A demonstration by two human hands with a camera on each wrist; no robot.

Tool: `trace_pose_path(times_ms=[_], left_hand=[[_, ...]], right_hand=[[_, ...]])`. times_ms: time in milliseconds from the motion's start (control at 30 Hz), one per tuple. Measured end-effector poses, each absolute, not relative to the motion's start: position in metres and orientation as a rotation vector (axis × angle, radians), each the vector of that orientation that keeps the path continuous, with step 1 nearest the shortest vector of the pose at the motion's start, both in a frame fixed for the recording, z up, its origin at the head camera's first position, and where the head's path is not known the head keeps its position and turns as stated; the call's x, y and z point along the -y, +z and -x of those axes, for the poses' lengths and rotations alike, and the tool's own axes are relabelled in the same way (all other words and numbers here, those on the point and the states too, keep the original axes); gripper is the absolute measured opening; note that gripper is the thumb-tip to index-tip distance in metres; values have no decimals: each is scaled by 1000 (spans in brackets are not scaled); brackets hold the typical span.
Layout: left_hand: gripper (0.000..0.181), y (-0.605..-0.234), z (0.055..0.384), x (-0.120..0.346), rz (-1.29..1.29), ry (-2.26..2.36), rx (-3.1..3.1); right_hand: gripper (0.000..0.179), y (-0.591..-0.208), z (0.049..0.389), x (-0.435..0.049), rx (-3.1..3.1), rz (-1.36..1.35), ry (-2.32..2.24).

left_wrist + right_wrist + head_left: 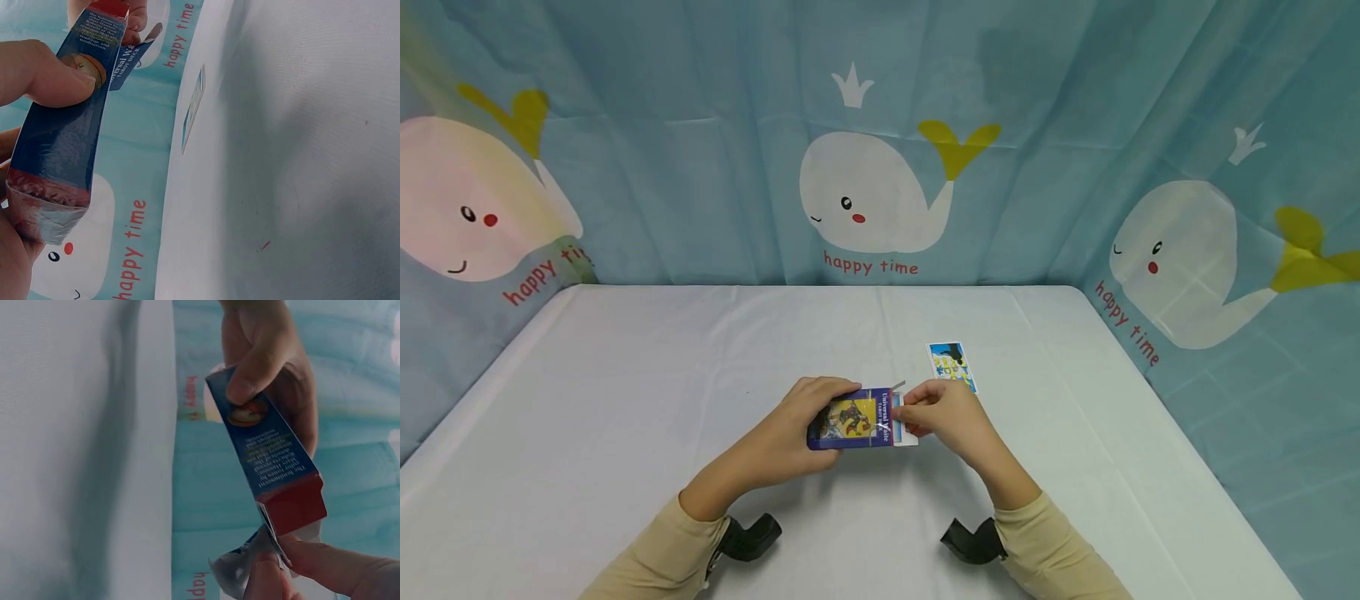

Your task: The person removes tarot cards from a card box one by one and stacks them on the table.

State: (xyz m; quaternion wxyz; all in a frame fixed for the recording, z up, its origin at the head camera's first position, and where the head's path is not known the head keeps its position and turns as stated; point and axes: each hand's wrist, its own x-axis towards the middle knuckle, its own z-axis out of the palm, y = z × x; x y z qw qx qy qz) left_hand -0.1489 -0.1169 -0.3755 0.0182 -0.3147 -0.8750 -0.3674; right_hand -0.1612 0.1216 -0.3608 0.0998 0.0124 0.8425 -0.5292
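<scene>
Where I'm standing, I can see a person working over a white-covered desk (662, 375), holding a dark blue deck box (842, 421) up off the cloth, about midway between the two forearms. Its front reads "Universal Waite Tarot Deck" beside a yellow picture, and the far end from the opening looks shiny and crinkled. The left hand (790, 429) has the box by its closed end, its grip wrapped across it, the thumb pressed on one narrow side and the fingers round the other. At the open end, the right hand (951, 417) keeps a close grip, thumb and fingertips pinching the box's edge; whether they also have hold of something inside, I can't tell. A bent flap (125, 74) with the title lettering sticks out there, ragged along its edge, pale grey on its inner face. Just beyond the right hand, which covers its near edge, a printed card (947, 358) in blue and yellow with a white border lies flat on the desk. Beige sleeves (658, 554) cover both forearms, with a black bracket (752, 537) at each wrist. Behind it all hangs a blue curtain (722, 183) printed with white whales (872, 200) and "happy time" in red.
</scene>
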Motion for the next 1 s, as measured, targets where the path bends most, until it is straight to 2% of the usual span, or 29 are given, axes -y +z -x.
trace_pose_path(times_ms=[500, 700, 1000], left_hand=[[73, -376, 149, 119, 960, -1116, 2726], [74, -375, 149, 118, 962, -1114, 2728], [74, -375, 150, 118, 971, -1119, 2743]], right_hand=[[31, -351, 167, -141, -2461, 54, -1566], [25, -351, 168, -148, -2460, 112, -1569], [17, -349, 171, -151, -2483, 53, -1557]])
